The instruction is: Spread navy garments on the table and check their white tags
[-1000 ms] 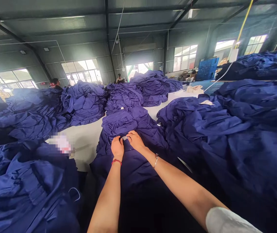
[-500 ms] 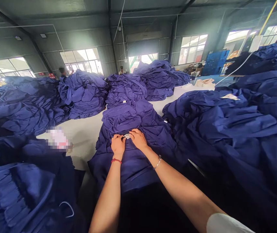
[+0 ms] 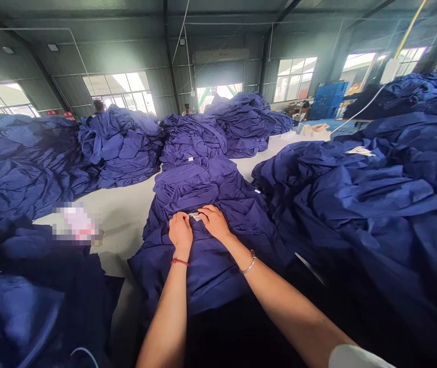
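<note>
Two hands meet at one small white label (image 3: 195, 216) on a navy garment (image 3: 206, 255), centre frame: left hand (image 3: 180, 232) and right hand (image 3: 213, 222) each pinch cloth beside it. One bracelet (image 3: 249, 265) per wrist.

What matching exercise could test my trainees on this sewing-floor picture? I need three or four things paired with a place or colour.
Things:
1. left hand
2. right hand
3. crate stack
4. small label

Descriptions:
A. silver bangle at the wrist
B. bright blue, far by the windows
C. red cord at the wrist
D. whitish, between both hands on the navy garment

Pairs: 1-C, 2-A, 3-B, 4-D
</note>
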Demonstrator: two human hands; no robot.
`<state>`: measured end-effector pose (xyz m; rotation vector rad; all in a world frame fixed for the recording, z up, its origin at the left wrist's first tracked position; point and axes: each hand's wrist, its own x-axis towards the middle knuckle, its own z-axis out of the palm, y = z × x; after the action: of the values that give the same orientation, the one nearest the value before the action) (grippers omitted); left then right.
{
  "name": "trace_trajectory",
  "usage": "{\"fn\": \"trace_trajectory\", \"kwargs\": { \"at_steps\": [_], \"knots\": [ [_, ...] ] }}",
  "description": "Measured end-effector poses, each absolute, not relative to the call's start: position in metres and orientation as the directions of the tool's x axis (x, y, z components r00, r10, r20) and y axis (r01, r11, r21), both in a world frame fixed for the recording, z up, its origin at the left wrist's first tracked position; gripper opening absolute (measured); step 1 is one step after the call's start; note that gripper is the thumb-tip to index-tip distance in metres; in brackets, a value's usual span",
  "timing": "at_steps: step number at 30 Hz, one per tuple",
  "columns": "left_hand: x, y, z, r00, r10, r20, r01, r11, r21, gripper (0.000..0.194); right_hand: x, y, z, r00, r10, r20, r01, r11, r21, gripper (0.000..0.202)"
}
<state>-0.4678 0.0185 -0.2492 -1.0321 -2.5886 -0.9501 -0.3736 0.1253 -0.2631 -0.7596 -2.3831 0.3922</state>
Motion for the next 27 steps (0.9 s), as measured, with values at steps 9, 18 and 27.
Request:
{"fn": "trace_trajectory", "kwargs": {
  "at_steps": [9, 18, 27],
  "knots": [
    [-0.473, 0.019, -0.256, -0.785, 0.460, 0.415, 0.615, 0.505, 0.605, 0.025, -0.370, 0.132, -0.257, -0.671, 0.581, 0.461, 0.343, 0.794, -0.502, 0.033],
    [-0.487, 0.019, -0.265, -0.752, 0.457, 0.476, 0.614, 0.220, 0.758, 0.020, -0.365, 0.131, -0.246, -0.762, 0.552, 0.339, 0.231, 0.721, -0.654, 0.024],
    [-0.487, 0.021, -0.268, -0.712, 0.420, 0.562, 0.540, -0.183, 0.821, 0.025, -0.359, 0.129, -0.229, -0.823, 0.505, 0.259, 0.188, 0.674, -0.714, 0.030]
  ]
}}
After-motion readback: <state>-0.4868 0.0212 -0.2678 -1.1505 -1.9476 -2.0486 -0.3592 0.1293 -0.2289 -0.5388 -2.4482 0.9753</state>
